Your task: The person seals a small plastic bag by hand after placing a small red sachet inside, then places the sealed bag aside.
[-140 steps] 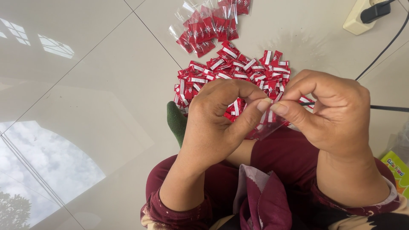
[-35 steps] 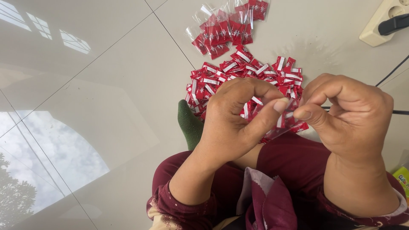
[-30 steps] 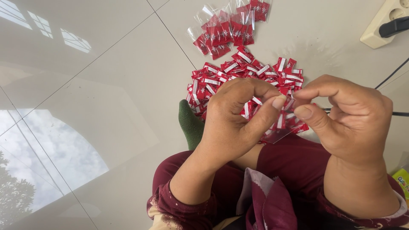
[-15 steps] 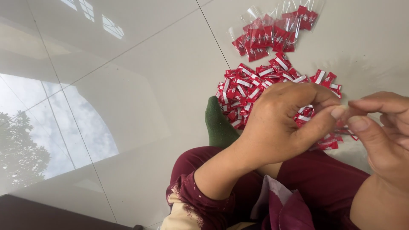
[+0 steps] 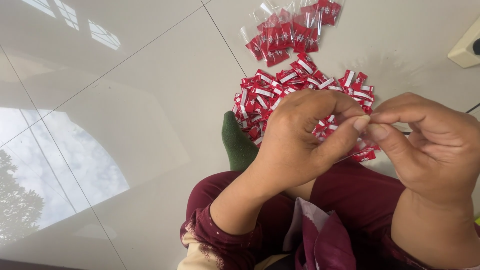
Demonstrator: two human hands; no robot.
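Above the maroon lap, both hands have shifted back toward centre since half a second ago; left hand (image 5: 300, 140) and right hand (image 5: 430, 150) pinch a clear sachet (image 5: 357, 147) fingertip to fingertip, just nearer than the red packet pile (image 5: 280, 95).

The left hand (image 5: 295, 140) covers the near part of the pile of red and white packets (image 5: 280, 95), so what its fingers pinch cannot be told. The right hand (image 5: 430, 150) is cut by the right edge. The white socket block (image 5: 465, 50) is cut there too. The green sock (image 5: 237, 145) is partly hidden under the knee.
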